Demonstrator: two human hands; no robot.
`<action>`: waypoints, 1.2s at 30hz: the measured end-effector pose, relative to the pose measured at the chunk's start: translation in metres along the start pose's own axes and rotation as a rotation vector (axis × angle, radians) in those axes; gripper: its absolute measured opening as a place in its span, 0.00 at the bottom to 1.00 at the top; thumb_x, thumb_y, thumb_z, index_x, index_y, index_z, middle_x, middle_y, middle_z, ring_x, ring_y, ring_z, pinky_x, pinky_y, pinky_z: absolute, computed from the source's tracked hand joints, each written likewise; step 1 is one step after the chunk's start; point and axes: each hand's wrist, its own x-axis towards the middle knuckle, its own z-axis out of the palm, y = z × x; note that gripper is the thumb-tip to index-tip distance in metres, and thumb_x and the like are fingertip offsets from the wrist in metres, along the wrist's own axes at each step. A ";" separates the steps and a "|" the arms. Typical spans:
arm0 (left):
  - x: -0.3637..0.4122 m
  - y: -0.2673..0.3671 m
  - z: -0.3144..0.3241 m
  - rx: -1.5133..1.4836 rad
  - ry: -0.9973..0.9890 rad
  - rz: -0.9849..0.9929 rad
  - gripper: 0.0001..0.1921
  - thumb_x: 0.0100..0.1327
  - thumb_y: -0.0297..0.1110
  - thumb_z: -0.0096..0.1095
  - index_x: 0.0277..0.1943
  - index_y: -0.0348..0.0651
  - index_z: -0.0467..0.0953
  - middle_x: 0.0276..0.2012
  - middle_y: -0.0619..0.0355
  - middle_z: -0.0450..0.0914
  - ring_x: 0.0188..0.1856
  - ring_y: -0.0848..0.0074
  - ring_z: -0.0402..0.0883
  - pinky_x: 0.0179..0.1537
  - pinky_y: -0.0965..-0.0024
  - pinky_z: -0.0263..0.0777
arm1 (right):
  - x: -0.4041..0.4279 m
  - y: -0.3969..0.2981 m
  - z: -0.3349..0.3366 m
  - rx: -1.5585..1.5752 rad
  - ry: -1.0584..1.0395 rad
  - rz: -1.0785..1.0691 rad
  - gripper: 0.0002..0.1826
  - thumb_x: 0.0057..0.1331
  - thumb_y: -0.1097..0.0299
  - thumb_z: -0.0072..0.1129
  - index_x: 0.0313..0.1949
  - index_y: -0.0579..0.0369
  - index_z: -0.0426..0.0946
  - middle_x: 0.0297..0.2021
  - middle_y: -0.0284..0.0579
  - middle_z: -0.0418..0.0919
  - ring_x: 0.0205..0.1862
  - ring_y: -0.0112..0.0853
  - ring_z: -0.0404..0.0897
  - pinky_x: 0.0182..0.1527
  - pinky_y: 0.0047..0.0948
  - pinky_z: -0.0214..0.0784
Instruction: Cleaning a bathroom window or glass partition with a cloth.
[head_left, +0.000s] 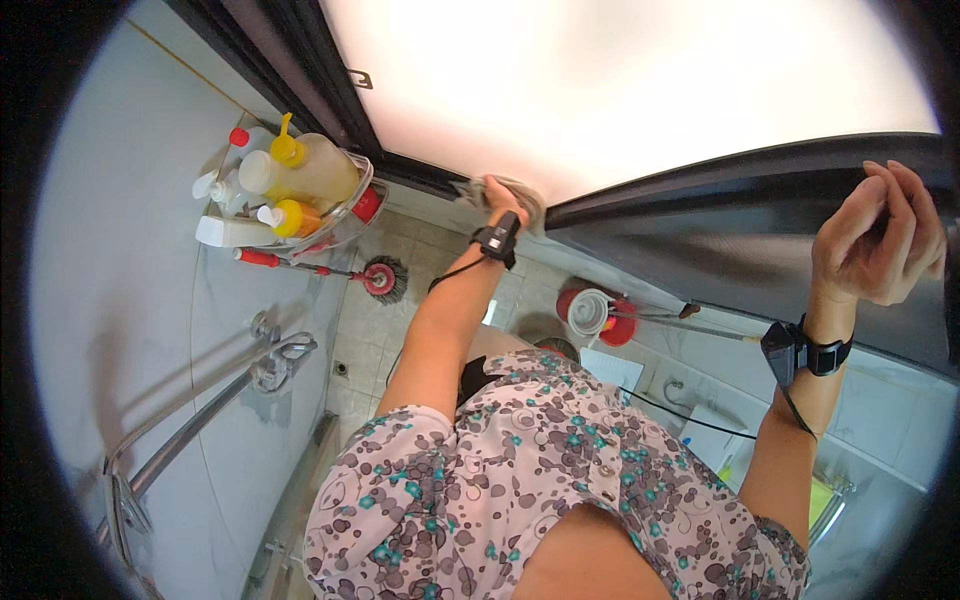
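Note:
My left hand (504, 196) is closed around a crumpled greyish cloth (534, 201). It holds the cloth at the lower edge of a bright window pane (600, 97), against the dark window frame (420, 174). On the right, my right hand (881, 236) is raised in front of a dark glossy panel (697, 247) with a dark border. Its fingers are loosely bent with some space between them, and I see nothing in them. Whether its fingertips touch the panel, I cannot tell. Each wrist carries a black strapped device.
A clear wall basket (367, 180) holds several bottles, left of my left arm. Below it hangs a round brush (381, 277) with a red handle. A shower mixer (277, 360) and metal rail stick out from the tiled wall. Red and white buckets (589, 311) stand low behind my arms.

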 end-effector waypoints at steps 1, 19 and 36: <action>-0.001 -0.009 0.001 -0.006 0.002 0.006 0.26 0.74 0.52 0.33 0.48 0.35 0.69 0.42 0.55 0.76 0.40 0.67 0.77 0.42 0.59 0.72 | 0.000 -0.001 0.001 -0.029 -0.012 -0.020 0.04 0.59 0.70 0.61 0.26 0.49 0.82 0.31 0.30 0.84 0.34 0.21 0.77 0.43 0.23 0.55; -0.150 0.189 0.041 0.202 -0.495 0.287 0.10 0.47 0.20 0.48 0.20 0.47 0.57 0.25 0.62 0.58 0.26 0.72 0.62 0.32 0.69 0.63 | -0.020 0.004 0.007 -0.025 -0.023 0.004 0.03 0.58 0.69 0.63 0.26 0.46 0.83 0.31 0.27 0.84 0.33 0.21 0.78 0.43 0.21 0.58; 0.045 0.130 -0.025 0.136 -0.213 0.689 0.07 0.53 0.18 0.49 0.33 0.40 0.71 0.35 0.57 0.74 0.33 0.69 0.72 0.38 0.66 0.71 | -0.007 -0.003 -0.005 -0.046 -0.021 -0.034 0.03 0.60 0.70 0.62 0.28 0.50 0.82 0.31 0.31 0.85 0.34 0.18 0.78 0.41 0.21 0.58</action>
